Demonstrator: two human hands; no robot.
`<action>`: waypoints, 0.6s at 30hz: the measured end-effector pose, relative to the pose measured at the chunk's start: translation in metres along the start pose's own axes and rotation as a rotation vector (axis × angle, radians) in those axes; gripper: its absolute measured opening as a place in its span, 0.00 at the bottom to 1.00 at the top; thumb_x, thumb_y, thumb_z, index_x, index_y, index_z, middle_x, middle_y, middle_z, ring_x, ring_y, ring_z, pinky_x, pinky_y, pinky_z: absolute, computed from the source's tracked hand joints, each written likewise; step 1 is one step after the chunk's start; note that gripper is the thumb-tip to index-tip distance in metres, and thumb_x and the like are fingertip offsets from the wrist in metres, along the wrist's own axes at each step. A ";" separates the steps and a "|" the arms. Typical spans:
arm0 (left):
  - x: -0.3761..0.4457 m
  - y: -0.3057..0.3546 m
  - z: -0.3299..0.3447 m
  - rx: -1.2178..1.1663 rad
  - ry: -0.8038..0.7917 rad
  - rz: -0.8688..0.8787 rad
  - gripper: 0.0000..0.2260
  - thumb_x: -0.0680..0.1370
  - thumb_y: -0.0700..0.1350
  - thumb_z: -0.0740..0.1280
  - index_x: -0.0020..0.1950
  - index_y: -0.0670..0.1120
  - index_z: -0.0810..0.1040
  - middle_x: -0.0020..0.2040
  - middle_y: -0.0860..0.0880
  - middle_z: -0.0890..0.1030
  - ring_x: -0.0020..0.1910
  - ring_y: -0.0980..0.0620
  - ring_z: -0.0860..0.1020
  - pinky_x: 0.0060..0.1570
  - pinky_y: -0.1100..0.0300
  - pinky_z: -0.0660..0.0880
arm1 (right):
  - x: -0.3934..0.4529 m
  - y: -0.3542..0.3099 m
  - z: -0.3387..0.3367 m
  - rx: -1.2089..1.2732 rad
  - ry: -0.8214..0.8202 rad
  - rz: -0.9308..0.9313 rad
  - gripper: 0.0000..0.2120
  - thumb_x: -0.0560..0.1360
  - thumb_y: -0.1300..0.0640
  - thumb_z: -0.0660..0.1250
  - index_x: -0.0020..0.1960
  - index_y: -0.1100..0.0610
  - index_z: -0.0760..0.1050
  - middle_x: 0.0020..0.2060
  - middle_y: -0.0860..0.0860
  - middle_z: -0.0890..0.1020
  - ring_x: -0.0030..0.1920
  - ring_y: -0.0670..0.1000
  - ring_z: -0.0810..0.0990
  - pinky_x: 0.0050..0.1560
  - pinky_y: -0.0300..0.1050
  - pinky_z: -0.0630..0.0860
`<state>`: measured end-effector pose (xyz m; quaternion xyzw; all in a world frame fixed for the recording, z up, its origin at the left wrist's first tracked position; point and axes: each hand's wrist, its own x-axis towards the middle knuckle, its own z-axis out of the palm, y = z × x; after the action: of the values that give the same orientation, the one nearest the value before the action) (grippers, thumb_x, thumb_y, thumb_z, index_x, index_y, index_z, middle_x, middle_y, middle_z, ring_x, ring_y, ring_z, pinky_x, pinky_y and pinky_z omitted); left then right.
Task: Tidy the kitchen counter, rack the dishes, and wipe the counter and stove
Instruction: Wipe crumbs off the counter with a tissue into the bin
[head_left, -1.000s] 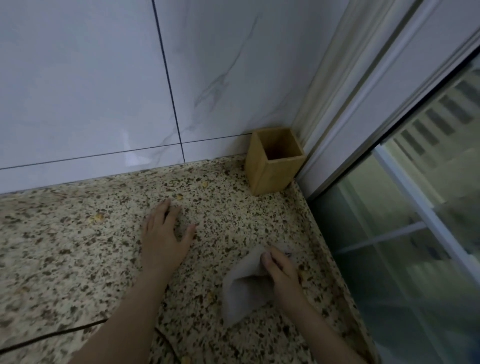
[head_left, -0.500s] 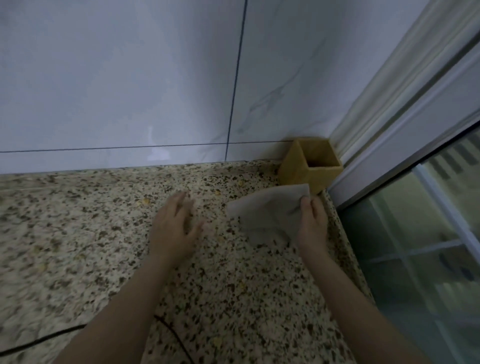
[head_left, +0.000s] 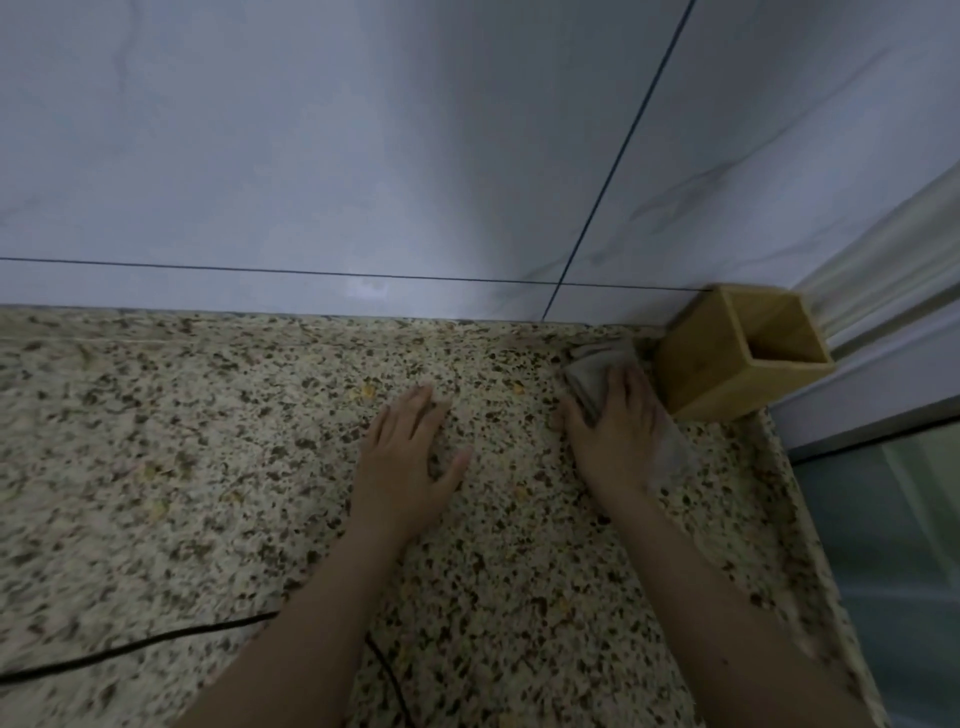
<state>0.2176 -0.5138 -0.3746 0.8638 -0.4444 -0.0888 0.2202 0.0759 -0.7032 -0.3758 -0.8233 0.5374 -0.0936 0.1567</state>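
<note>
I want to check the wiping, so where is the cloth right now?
The cloth lies flat under the right hand on the speckled counter, at the head view's right, just left of the wooden box in the corner.

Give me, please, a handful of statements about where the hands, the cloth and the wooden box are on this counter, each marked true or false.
1. The right hand presses a grey cloth flat on the speckled counter. True.
2. The left hand holds a sponge. False: it lies open and empty, palm down on the counter.
3. The wooden box stands in the corner beside the tiled wall. True.
4. The wooden box is full of utensils. False: nothing shows inside it.
5. The cloth lies at the counter's left end. False: it is on the right, next to the box.
</note>
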 end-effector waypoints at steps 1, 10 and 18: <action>0.000 0.000 0.000 0.001 0.006 -0.002 0.31 0.76 0.66 0.48 0.72 0.51 0.67 0.76 0.51 0.61 0.75 0.52 0.57 0.75 0.52 0.51 | 0.003 -0.003 0.002 -0.005 0.044 0.019 0.37 0.76 0.35 0.55 0.77 0.56 0.53 0.76 0.54 0.55 0.76 0.55 0.53 0.76 0.51 0.47; 0.000 -0.002 0.003 0.032 0.005 0.001 0.28 0.77 0.64 0.54 0.72 0.51 0.68 0.75 0.51 0.62 0.75 0.53 0.57 0.75 0.52 0.50 | 0.026 -0.005 0.001 0.136 0.231 -0.054 0.10 0.75 0.66 0.60 0.54 0.61 0.77 0.53 0.60 0.79 0.53 0.61 0.76 0.52 0.54 0.74; -0.001 0.000 -0.002 -0.070 0.011 0.010 0.29 0.77 0.64 0.48 0.71 0.49 0.68 0.75 0.51 0.63 0.75 0.52 0.58 0.74 0.50 0.53 | 0.000 -0.021 -0.007 0.551 -0.236 -0.124 0.14 0.81 0.61 0.56 0.63 0.58 0.75 0.56 0.54 0.79 0.54 0.53 0.77 0.52 0.47 0.74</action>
<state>0.2181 -0.5127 -0.3726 0.8538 -0.4442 -0.0986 0.2530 0.0915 -0.6963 -0.3618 -0.7863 0.4188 -0.1489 0.4292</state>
